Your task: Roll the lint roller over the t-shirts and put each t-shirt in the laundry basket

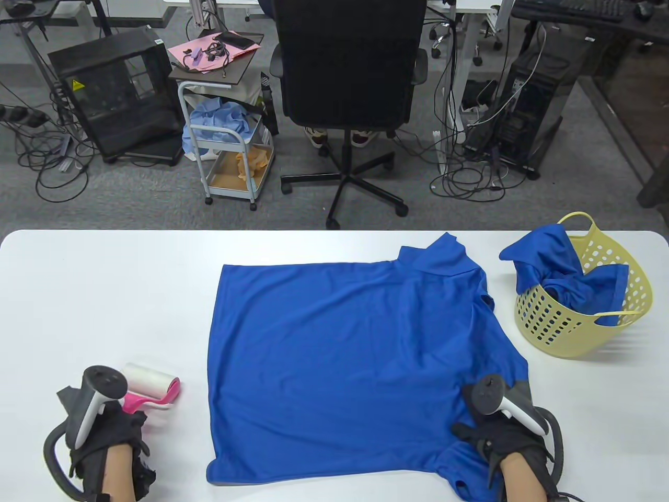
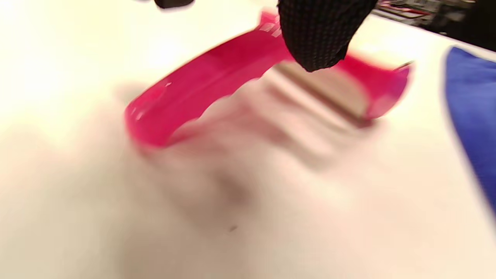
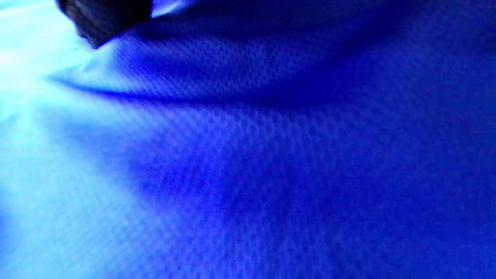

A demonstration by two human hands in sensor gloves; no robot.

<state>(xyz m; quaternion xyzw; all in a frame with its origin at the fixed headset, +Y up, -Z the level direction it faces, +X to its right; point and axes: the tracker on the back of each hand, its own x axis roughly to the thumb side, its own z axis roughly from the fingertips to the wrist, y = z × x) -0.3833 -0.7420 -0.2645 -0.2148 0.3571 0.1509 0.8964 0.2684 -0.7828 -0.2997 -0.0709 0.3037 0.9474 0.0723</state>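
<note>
Fingers [image 2: 317, 35] of my left hand [image 1: 112, 444] hover beside the light, stiff roller [image 1: 151, 389], grip unclear; right hand [image 1: 502, 436] presses the limp shirt [image 1: 339, 361].

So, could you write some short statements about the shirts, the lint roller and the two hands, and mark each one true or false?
1. A blue t-shirt lies spread flat on the white table. True.
2. The yellow laundry basket holds nothing. False: another blue t-shirt is bunched inside it and hangs over the rim.
3. The pink lint roller lies on the spread t-shirt. False: it lies on the bare table, beside the shirt, close to the left hand.
4. The right hand rests on a corner of the spread t-shirt. True.
5. The basket stands next to the left hand. False: it stands at the far right of the table, beyond the right hand.
</note>
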